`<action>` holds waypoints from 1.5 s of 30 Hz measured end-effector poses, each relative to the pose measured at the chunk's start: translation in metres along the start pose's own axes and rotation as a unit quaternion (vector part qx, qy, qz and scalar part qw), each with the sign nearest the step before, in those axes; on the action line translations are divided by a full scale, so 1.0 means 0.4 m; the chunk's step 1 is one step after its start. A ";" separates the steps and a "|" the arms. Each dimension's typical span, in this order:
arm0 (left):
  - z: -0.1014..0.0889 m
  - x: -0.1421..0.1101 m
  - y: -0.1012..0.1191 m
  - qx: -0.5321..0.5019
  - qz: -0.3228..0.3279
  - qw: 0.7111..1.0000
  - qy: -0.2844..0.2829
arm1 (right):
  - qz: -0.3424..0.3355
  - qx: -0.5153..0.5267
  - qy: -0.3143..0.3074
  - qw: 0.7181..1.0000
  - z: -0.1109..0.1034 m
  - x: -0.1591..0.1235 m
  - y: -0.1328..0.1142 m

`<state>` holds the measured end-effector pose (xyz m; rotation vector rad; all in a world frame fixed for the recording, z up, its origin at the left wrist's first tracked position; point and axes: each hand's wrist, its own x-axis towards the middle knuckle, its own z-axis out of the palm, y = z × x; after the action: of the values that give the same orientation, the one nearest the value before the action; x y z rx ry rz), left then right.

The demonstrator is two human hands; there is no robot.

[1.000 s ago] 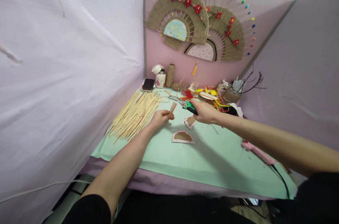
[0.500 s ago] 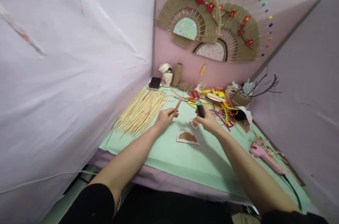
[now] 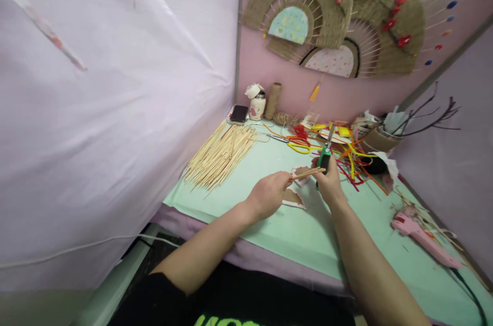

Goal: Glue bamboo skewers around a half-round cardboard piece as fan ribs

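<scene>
My left hand [image 3: 269,193] is closed around a few short, thin wooden sticks [image 3: 306,174]. Their free ends point right and reach my right hand [image 3: 330,185]; whether it touches them I cannot tell. That hand is wrapped round green-and-black-handled scissors [image 3: 325,157], with the metal blades pointing up and away. Below the sticks lies a half-round brown cardboard piece [image 3: 293,196] with a pale edge, partly covered by my left hand. A second cardboard piece [image 3: 301,171] with a pale edge lies just behind the sticks.
A spread of long wooden sticks [image 3: 223,156] lies at left. Yellow-handled scissors [image 3: 299,147] lie behind my hands, beside coloured fuzzy stems [image 3: 352,164]. At right rests a pink glue gun [image 3: 425,241] with its cord. Twine-wrapped fans [image 3: 296,2] hang on the back wall.
The sticks in my left hand have swung from upright to nearly level, and that hand has come right, close to my right hand. The view has shifted, and the yellow-handled scissors show more fully.
</scene>
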<state>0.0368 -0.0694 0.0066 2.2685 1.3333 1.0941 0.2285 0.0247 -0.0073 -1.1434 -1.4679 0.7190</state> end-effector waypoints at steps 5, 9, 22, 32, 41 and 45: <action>-0.004 -0.020 -0.001 -0.035 -0.043 0.998 0.017 | -0.001 -0.011 -0.004 1.000 0.000 -0.010 -0.002; -0.015 -0.014 -0.036 -0.128 -0.094 0.984 0.077 | -0.003 -0.034 -0.001 0.999 -0.002 -0.012 -0.005; 0.002 -0.020 -0.089 -0.281 -0.187 0.929 0.153 | 0.267 -0.477 0.034 0.837 -0.088 0.047 0.061; -0.012 -0.024 -0.076 -0.266 -0.181 0.939 0.121 | 0.221 -0.488 0.026 0.844 -0.103 0.048 0.080; -0.008 -0.054 -0.051 -0.151 0.026 0.980 0.128 | -0.205 -0.275 -0.197 0.918 0.089 0.058 -0.077; -0.004 -0.065 -0.054 -0.118 0.116 0.970 0.176 | -0.284 -0.250 -0.318 0.869 0.246 0.079 -0.136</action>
<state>0.0150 -0.0801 -0.0171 2.1590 0.9940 1.7021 0.1209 0.0492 0.0308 -0.7739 -2.5242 0.2948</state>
